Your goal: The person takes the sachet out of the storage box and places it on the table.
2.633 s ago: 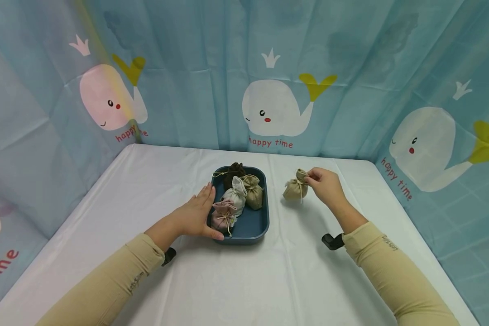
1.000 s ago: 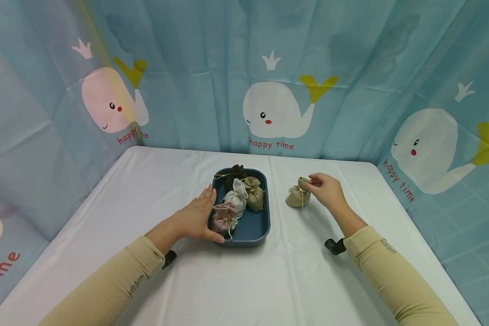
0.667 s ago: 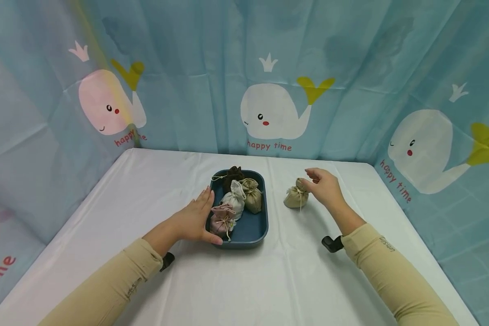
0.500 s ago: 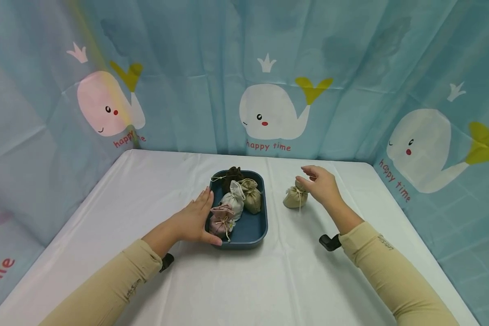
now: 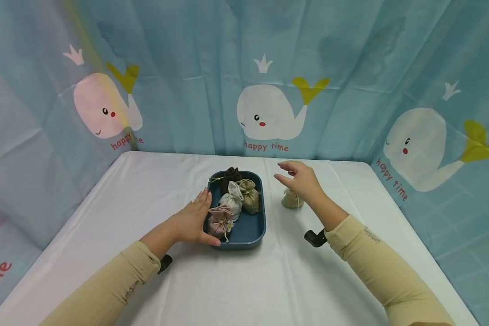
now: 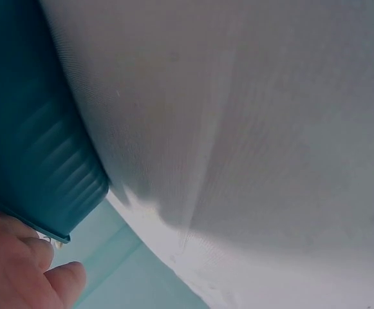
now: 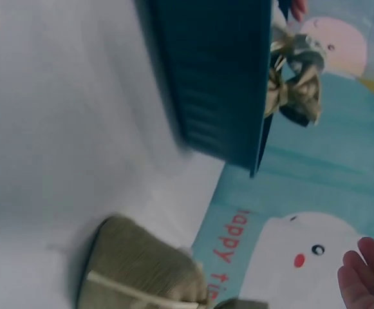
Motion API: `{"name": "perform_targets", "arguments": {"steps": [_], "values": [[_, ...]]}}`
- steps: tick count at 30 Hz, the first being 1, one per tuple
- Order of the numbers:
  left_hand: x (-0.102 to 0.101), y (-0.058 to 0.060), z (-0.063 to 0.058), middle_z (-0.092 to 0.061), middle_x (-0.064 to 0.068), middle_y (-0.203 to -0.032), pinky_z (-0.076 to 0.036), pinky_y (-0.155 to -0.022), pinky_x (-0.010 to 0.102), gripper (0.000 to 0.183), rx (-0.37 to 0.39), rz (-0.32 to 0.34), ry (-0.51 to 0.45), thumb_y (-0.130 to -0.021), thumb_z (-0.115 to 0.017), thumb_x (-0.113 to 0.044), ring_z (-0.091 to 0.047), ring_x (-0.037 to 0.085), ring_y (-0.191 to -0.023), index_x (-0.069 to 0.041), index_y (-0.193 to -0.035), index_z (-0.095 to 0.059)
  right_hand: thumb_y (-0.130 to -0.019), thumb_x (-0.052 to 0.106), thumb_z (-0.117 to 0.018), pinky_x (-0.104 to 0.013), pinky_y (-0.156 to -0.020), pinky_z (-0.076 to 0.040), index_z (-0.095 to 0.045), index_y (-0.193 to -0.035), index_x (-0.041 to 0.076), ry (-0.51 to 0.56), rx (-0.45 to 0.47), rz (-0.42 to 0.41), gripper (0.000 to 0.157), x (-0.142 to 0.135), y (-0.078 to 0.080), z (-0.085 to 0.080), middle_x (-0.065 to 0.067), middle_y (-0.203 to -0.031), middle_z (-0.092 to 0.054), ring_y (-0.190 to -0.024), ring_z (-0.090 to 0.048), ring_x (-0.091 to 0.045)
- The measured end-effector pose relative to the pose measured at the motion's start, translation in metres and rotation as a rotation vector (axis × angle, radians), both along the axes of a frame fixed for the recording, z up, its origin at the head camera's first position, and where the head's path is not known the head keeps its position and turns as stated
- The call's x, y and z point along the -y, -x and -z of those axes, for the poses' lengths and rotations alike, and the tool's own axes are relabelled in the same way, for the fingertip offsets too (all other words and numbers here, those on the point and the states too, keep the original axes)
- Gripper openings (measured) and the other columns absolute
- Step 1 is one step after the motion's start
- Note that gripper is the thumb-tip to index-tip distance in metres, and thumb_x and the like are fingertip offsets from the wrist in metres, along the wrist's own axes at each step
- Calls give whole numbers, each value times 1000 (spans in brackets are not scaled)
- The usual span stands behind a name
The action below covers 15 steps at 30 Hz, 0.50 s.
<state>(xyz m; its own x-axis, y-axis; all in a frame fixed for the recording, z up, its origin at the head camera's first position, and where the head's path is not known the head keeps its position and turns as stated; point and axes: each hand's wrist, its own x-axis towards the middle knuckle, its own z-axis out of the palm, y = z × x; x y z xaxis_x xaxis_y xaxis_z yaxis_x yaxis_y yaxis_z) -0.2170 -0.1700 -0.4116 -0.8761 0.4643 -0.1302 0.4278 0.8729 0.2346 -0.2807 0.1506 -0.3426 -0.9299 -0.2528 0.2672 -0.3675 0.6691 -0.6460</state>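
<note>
My left hand [image 5: 189, 222] lies along the left side of a blue tray [image 5: 253, 228], fingers straight, thumb at its near corner. Inside the tray are small drawstring pouches: dark brown [image 5: 229, 177], olive-tan [image 5: 251, 199], white [image 5: 233, 202] and pink [image 5: 219, 222]. Another tan drawstring pouch [image 5: 291, 200] stands on the table to the tray's right, its top hidden behind my right hand [image 5: 301, 180]. That hand hovers above the pouch with thumb and fingers apart, holding nothing. In the right wrist view the same tan pouch [image 7: 141, 267] sits below the spread fingers.
A white cloth [image 5: 228, 290] covers the table. Blue curtains printed with whales [image 5: 269, 111] close off the back and both sides. A black wrist-camera mount [image 5: 315, 238] hangs under my right wrist, close over the cloth.
My right hand has let go of the tan pouch, leaving it standing on the table, and has moved left toward the tray with its fingers opened. The left hand has stayed at the tray.
</note>
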Motion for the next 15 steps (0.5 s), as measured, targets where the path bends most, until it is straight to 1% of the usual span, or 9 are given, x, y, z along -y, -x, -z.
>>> {"name": "perform_targets", "arguments": {"steps": [5, 10, 15], "values": [[1, -1, 0, 15, 16, -151, -15, -107, 53, 140, -5, -1, -2, -50, -46, -90, 4, 30, -139, -3, -145, 8, -85, 31, -66, -32, -91, -45, -63, -116, 12, -5, -39, -64, 37, 18, -3, -3, -5, -116, -60, -107, -57, -23], [1, -1, -2, 15, 16, -151, -15, -107, 53, 138, 0, 2, -1, -51, -46, -89, 4, 31, -139, -4, -145, 9, -85, 29, -66, -32, -90, -46, -64, -114, 13, -3, -43, -129, 34, 34, -11, -8, -3, -115, -61, -107, -58, -20], [1, -1, -3, 16, 15, -151, -14, -107, 53, 138, 5, 3, -2, -52, -47, -89, 5, 30, -139, -4, -145, 9, -85, 24, -67, -31, -91, -45, -65, -112, 13, -2, -48, -198, 30, 48, -18, -7, -2, -115, -61, -108, -57, -20]]}}
